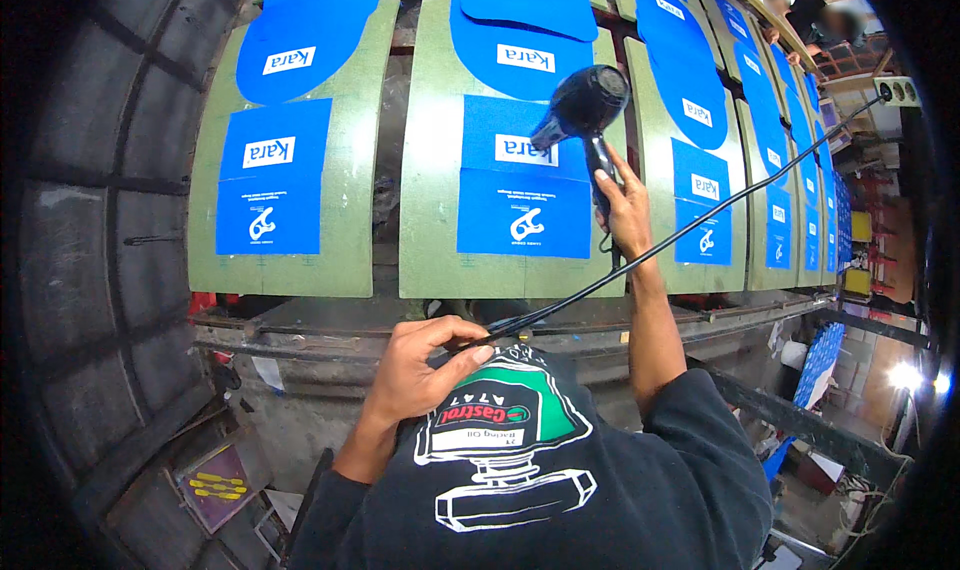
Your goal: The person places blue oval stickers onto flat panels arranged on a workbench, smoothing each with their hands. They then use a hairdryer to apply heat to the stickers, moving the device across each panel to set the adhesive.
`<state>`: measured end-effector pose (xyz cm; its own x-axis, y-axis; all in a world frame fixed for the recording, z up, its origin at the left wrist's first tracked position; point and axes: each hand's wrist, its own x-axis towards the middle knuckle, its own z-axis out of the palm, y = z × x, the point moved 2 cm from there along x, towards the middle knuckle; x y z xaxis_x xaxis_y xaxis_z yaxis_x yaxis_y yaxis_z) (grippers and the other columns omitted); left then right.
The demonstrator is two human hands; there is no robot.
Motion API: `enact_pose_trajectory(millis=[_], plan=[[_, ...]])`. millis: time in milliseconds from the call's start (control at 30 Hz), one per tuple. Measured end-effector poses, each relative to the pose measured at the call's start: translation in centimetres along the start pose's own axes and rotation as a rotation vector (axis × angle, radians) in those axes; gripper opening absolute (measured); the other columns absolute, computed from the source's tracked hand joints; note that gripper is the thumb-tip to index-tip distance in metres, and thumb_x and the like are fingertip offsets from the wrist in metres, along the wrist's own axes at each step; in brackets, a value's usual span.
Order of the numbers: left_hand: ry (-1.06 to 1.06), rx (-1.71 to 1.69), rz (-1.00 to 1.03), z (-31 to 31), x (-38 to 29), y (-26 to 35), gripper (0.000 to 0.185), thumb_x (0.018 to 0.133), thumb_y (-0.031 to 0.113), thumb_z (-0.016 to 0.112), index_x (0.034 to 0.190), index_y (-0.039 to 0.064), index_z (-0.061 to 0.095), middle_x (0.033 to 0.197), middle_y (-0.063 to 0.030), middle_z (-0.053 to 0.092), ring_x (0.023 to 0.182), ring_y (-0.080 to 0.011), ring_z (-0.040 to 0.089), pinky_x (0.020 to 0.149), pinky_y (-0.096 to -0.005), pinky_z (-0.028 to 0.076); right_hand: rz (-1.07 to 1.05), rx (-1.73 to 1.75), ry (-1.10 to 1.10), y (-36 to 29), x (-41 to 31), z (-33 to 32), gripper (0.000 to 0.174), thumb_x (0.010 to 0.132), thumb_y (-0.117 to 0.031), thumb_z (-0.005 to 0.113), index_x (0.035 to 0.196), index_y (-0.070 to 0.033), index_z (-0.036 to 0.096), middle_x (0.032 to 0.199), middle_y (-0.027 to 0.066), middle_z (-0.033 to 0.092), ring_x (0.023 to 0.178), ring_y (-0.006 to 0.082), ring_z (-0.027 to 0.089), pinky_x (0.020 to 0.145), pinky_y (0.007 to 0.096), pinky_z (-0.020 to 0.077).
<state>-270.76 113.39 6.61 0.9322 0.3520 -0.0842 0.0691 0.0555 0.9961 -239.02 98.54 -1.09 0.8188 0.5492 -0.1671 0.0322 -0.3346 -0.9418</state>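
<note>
My right hand (627, 208) grips the handle of a black hair dryer (589, 103), holding it over blue fabric pieces on a green board (427, 217). The dryer's nozzle points down and left, over a white printed patch on the blue rectangular piece (487, 225). Close to my chest, my left hand (431, 363) pinches the black power cord (697, 231) between thumb and fingers. That cord stretches across to a socket strip (896, 92) at the far right. Above the rectangle, a rounded blue piece (487, 59) lies with another layer over it.
More green boards (352, 195) with printed blue pieces stand in a row to both sides. A metal rail (300, 337) runs along the near edge. Another person's hands (787, 48) show at the far upper right. A bright lamp (904, 375) shines at lower right.
</note>
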Motion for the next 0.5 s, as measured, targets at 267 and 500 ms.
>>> enact_pose_trajectory(millis=[267,500], plan=[[-0.011,-0.016,-0.023,0.2,0.0,-0.2,0.017,0.088,0.008,0.076,0.098,-0.005,0.072,0.086,-0.0128,0.074,0.075,-0.0170,0.071,0.068,-0.0288,0.054,0.077,0.014,0.066,0.5,-3.8,-2.3,0.058,0.096,-0.021,0.067,0.150,-0.008,0.048,0.077,-0.0003,0.059,0.055,0.0066,0.050,0.045,0.0238,0.0384],[-0.007,-0.012,-0.045,0.1,-0.5,-0.3,0.017,0.088,0.008,0.076,0.097,-0.005,0.072,0.088,-0.0129,0.074,0.076,-0.0167,0.070,0.070,-0.0287,0.054,0.070,-0.010,-0.048,-0.2,-4.4,0.8,0.057,0.098,-0.021,0.065,0.151,-0.012,0.049,0.075,-0.0001,0.058,0.056,0.0081,0.053,0.047,0.0247,0.0414]])
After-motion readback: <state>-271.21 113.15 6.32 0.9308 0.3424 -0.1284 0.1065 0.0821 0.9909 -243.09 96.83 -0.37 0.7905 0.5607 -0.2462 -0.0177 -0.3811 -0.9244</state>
